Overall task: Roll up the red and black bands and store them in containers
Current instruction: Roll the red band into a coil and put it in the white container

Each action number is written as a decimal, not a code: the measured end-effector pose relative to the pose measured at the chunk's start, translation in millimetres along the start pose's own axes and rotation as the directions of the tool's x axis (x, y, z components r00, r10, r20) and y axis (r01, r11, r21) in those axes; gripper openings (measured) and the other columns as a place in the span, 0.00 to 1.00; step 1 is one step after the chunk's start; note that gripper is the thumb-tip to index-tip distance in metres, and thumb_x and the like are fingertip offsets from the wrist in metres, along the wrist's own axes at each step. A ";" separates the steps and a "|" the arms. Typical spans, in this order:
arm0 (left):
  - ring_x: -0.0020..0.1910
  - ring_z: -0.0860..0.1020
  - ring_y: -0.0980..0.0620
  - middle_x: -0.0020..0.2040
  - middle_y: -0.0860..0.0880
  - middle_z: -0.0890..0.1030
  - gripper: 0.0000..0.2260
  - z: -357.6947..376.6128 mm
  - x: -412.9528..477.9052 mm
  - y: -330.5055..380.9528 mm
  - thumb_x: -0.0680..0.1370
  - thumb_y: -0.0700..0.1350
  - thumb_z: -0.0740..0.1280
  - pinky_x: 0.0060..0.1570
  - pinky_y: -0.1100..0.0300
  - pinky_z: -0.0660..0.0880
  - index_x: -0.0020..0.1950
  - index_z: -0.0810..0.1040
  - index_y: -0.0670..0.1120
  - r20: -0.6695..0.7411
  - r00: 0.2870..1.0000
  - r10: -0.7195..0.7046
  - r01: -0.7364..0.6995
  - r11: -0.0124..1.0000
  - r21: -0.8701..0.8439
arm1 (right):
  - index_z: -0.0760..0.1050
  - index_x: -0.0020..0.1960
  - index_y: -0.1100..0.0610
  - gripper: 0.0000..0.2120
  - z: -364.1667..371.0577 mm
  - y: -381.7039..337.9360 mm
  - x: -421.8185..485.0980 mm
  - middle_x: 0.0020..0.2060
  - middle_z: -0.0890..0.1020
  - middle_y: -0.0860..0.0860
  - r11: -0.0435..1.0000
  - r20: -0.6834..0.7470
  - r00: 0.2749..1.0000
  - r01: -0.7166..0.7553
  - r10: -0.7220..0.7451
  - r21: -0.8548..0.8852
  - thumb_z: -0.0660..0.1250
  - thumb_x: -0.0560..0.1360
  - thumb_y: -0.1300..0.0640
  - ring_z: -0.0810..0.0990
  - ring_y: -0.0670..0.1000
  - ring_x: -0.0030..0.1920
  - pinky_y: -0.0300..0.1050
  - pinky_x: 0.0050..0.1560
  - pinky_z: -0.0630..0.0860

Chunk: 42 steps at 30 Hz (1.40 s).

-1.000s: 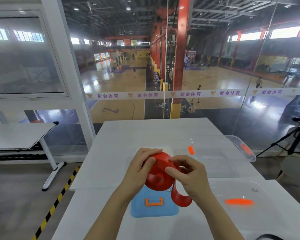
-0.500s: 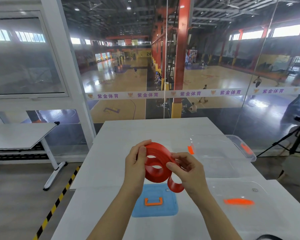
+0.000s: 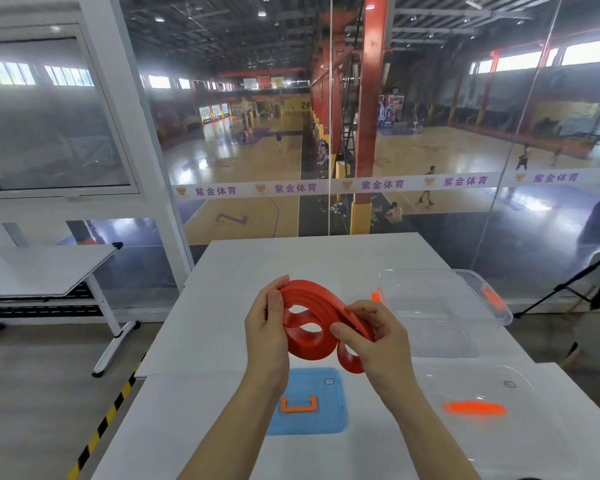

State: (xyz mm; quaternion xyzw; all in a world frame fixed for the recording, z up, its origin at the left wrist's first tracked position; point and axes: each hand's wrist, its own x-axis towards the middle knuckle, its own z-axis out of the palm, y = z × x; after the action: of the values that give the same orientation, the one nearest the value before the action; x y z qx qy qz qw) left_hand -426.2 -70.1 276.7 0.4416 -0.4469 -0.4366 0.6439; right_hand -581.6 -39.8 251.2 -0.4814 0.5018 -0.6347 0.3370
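- Our left hand (image 3: 265, 337) grips the left end of the red band (image 3: 309, 349), fingers curled over its top.
- Our right hand (image 3: 378, 341) pinches the band's right side between thumb and fingers.
- The band is a loose coil held in the air above the table (image 3: 215, 341), over a blue lid (image 3: 309, 420).
- A clear container (image 3: 440, 306) stands on the table to the right.

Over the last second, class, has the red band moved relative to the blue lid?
Yes, upward in view: the red band overlapped the blue lid earlier; now it barely reaches the lid's far edge.
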 end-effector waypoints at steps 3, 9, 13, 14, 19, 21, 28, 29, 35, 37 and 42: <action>0.60 0.82 0.54 0.58 0.57 0.84 0.14 10.0 -2.2 -5.1 0.87 0.51 0.56 0.63 0.51 0.79 0.61 0.82 0.60 0.000 1.000 -0.012 0.012 1.000 -0.017 | 0.82 0.51 0.50 0.11 -10.7 4.3 4.7 0.46 0.86 0.47 0.999 0.027 0.999 0.019 -0.020 0.026 0.78 0.73 0.62 0.85 0.50 0.49 0.43 0.52 0.82; 0.62 0.81 0.45 0.60 0.50 0.84 0.15 30.5 -4.2 -17.3 0.87 0.50 0.55 0.65 0.40 0.77 0.62 0.82 0.58 -0.065 0.995 -0.077 0.069 0.990 -0.121 | 0.84 0.51 0.50 0.08 -24.3 11.8 9.8 0.44 0.86 0.49 0.997 -0.005 1.000 0.029 -0.029 0.070 0.74 0.77 0.62 0.84 0.50 0.45 0.39 0.48 0.81; 0.53 0.79 0.47 0.55 0.45 0.83 0.15 37.4 -1.1 -24.9 0.87 0.49 0.56 0.64 0.41 0.77 0.64 0.81 0.50 -0.127 0.980 -0.154 0.112 0.950 -0.292 | 0.83 0.60 0.47 0.16 -19.8 21.2 6.1 0.50 0.87 0.47 0.992 0.073 0.997 -0.014 0.005 0.122 0.76 0.76 0.62 0.86 0.47 0.48 0.39 0.46 0.82; 0.52 0.77 0.47 0.54 0.45 0.82 0.15 38.3 -2.1 -26.2 0.87 0.48 0.56 0.59 0.44 0.77 0.65 0.80 0.49 -0.132 0.976 -0.176 0.124 0.937 -0.327 | 0.82 0.61 0.46 0.18 -17.8 23.7 4.9 0.52 0.87 0.44 0.993 0.086 0.996 -0.015 0.004 0.117 0.77 0.75 0.62 0.86 0.46 0.51 0.38 0.49 0.83; 0.55 0.78 0.44 0.59 0.43 0.81 0.16 34.6 -12.3 -38.3 0.87 0.52 0.56 0.63 0.41 0.76 0.68 0.76 0.48 -0.103 0.957 -0.270 0.222 0.915 -0.337 | 0.84 0.57 0.45 0.17 -17.3 33.1 10.0 0.50 0.88 0.42 0.985 0.077 0.996 -0.059 0.046 0.162 0.76 0.75 0.65 0.86 0.45 0.51 0.37 0.51 0.82; 0.57 0.80 0.41 0.59 0.42 0.82 0.15 24.8 -14.0 -42.4 0.86 0.55 0.57 0.63 0.39 0.76 0.64 0.77 0.49 -0.064 0.958 -0.279 0.259 0.940 -0.223 | 0.85 0.57 0.47 0.16 -18.9 38.9 15.6 0.49 0.88 0.44 0.983 0.090 0.993 -0.085 0.071 0.163 0.77 0.75 0.65 0.86 0.44 0.48 0.37 0.47 0.81; 0.46 0.81 0.60 0.50 0.51 0.82 0.07 -18.6 11.4 -51.2 0.85 0.54 0.61 0.48 0.63 0.77 0.58 0.75 0.56 0.242 0.939 -0.244 0.143 0.917 0.372 | 0.85 0.53 0.52 0.14 -15.1 54.4 40.3 0.46 0.88 0.48 0.993 0.301 0.948 -0.117 0.102 0.030 0.77 0.73 0.68 0.86 0.44 0.45 0.37 0.44 0.79; 0.50 0.82 0.59 0.52 0.53 0.83 0.08 -21.1 16.4 -52.2 0.85 0.53 0.60 0.52 0.62 0.79 0.63 0.75 0.60 0.304 0.921 -0.245 0.105 0.905 0.411 | 0.83 0.52 0.52 0.14 -10.2 55.8 42.6 0.46 0.88 0.49 0.994 0.317 0.943 -0.110 0.099 0.017 0.77 0.73 0.68 0.86 0.46 0.46 0.38 0.46 0.80; 0.54 0.83 0.47 0.55 0.57 0.84 0.14 -25.8 50.3 -57.7 0.86 0.45 0.59 0.57 0.53 0.82 0.63 0.81 0.59 0.299 0.934 -0.195 0.102 0.948 0.300 | 0.76 0.51 0.55 0.12 28.9 64.0 57.0 0.50 0.88 0.53 0.987 0.184 0.974 -0.148 0.135 0.057 0.77 0.74 0.65 0.88 0.52 0.50 0.43 0.51 0.82; 0.54 0.84 0.46 0.56 0.56 0.85 0.13 -27.8 64.0 -62.6 0.86 0.48 0.59 0.58 0.53 0.82 0.64 0.81 0.57 0.257 0.943 -0.210 0.151 0.962 0.229 | 0.80 0.55 0.51 0.12 43.6 69.0 61.2 0.55 0.86 0.46 0.995 0.115 0.989 -0.096 0.096 -0.008 0.77 0.75 0.62 0.85 0.48 0.56 0.44 0.57 0.82; 0.53 0.85 0.45 0.56 0.54 0.86 0.13 -34.5 95.7 -77.8 0.86 0.49 0.59 0.57 0.50 0.81 0.63 0.82 0.55 0.163 0.954 -0.250 0.241 0.968 0.077 | 0.81 0.60 0.40 0.15 70.7 81.6 72.3 0.60 0.75 0.42 0.958 0.050 0.999 0.032 -0.018 -0.284 0.76 0.77 0.54 0.78 0.44 0.62 0.41 0.62 0.77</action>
State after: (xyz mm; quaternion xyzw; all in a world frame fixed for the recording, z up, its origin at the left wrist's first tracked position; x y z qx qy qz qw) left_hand -385.1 -173.3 213.0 0.4723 -0.4543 -0.5370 0.5313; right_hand -541.4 -149.7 194.8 -0.5460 0.5735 -0.5487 0.2680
